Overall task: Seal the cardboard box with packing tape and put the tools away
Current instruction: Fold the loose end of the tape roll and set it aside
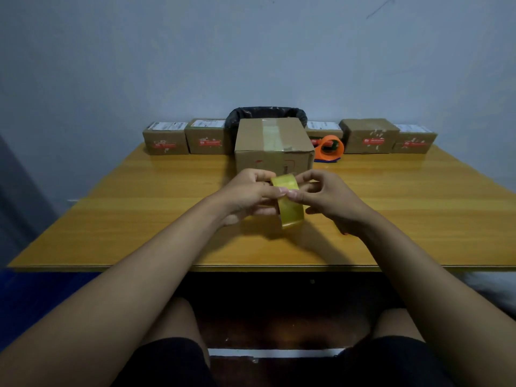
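Two hands, left [248,191] and right [325,195], pinch a yellowish transparent packing-tape roll [289,202] above the yellow wooden desk [139,208]. Step: locating the tape's free end. Next: draw tape toward the brown cardboard box [275,146], far centre. The free end cannot be made out.

The tape roll [287,201] is translucent yellow. The table [139,208] is orange-yellow with a wood grain. The big box [275,143] is plain brown with a pale tape strip on top. The far small boxes [208,136] are brown with red labels and white stickers. The dispenser [331,148] is orange. The wall [251,51] is pale grey-blue.
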